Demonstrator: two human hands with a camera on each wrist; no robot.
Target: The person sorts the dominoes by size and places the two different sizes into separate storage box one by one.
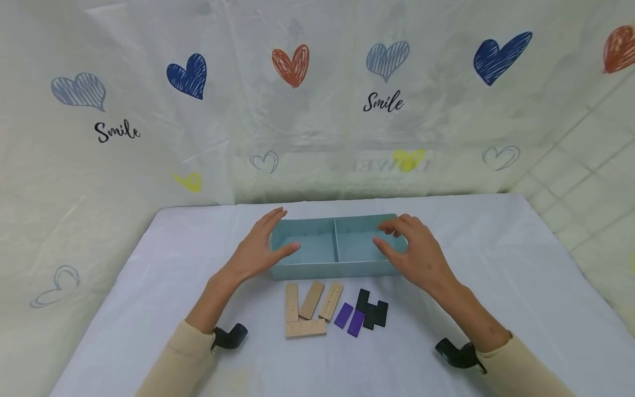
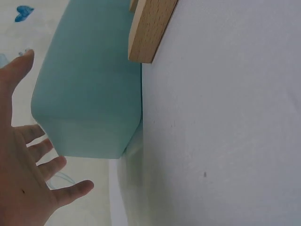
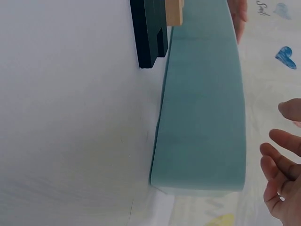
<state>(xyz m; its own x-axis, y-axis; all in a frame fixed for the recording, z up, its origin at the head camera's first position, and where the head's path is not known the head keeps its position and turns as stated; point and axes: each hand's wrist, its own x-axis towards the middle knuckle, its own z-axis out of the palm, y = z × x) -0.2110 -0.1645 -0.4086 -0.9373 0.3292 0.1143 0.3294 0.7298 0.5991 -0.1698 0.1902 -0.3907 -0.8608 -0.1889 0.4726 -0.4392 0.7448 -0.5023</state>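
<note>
A light blue-green box (image 1: 342, 270) with one divider and two compartments stands on the white table; no items show in it. At its left end my left hand (image 1: 258, 248) is spread, thumb apart from the fingers; in the left wrist view this hand (image 2: 23, 174) lies right beside the box's end wall (image 2: 89, 136). Over the right end hovers my right hand (image 1: 419, 251), its fingers loosely bent with nothing between them. The right wrist view shows its fingers (image 3: 282, 165) apart from the box wall (image 3: 202, 108).
In front of the box lie several flat wooden blocks (image 1: 305, 329), two purple pieces (image 1: 355, 323) and a few black pieces (image 1: 370, 316). Behind the table hangs a pale sheet (image 1: 317, 121) printed with hearts. A black device (image 1: 230, 336) is strapped to each wrist.
</note>
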